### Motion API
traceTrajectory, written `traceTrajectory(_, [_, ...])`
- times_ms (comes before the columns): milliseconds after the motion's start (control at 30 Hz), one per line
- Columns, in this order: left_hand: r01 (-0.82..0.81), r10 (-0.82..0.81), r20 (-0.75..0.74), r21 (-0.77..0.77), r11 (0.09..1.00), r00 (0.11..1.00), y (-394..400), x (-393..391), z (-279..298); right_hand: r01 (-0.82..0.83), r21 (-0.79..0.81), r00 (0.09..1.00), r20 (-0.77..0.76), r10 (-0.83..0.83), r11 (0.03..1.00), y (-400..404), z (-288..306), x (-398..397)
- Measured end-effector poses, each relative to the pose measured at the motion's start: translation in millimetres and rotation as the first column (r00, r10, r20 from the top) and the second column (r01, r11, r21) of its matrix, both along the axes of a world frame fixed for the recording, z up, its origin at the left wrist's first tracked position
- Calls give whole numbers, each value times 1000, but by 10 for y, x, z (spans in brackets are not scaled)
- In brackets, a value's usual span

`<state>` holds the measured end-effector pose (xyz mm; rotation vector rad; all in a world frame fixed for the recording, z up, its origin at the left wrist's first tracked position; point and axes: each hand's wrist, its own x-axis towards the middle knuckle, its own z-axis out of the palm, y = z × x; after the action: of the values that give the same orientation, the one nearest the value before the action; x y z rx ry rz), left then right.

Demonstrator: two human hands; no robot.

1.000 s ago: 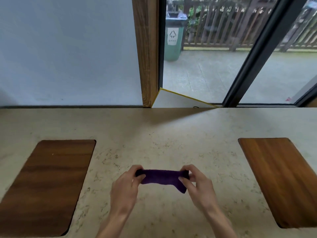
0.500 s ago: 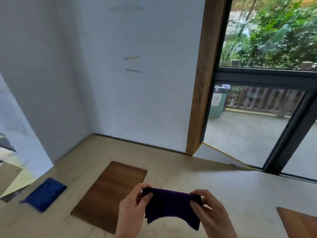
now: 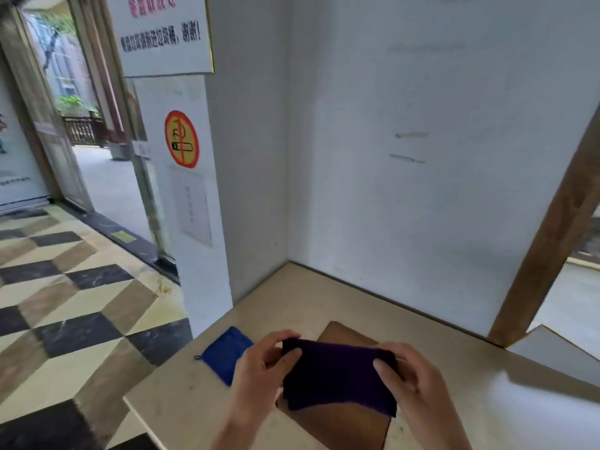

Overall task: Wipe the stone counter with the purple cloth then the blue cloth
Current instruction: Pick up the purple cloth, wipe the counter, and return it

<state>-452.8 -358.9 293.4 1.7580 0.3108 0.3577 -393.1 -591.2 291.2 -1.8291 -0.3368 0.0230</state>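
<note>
Head view: the left hand (image 3: 259,365) and the right hand (image 3: 412,381) each pinch an upper corner of the purple cloth (image 3: 334,375), fingers closed on the fabric. The cloth hangs spread between them, raised above the stone counter (image 3: 461,388) and over the brown wooden inlay panel (image 3: 344,423). The blue cloth (image 3: 224,355) lies flat on the counter near its left edge, just left of the left hand, untouched. A no-smoking sign (image 3: 181,139) is fixed to the white pillar behind. Checkered floor tiles (image 3: 71,306) lie to the left
</note>
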Motion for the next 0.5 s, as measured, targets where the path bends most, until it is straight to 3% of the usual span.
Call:
traceTrajectory(233, [50,-50,-14,-45,998,999,1528,288,-56,34,70,999,20,-35,997,1520,-104,206])
traceTrajectory(500, [54,-57,-36,-75,996,998,2366,1006,-416,83,63,993,-85,-77,995,2378,-353,730])
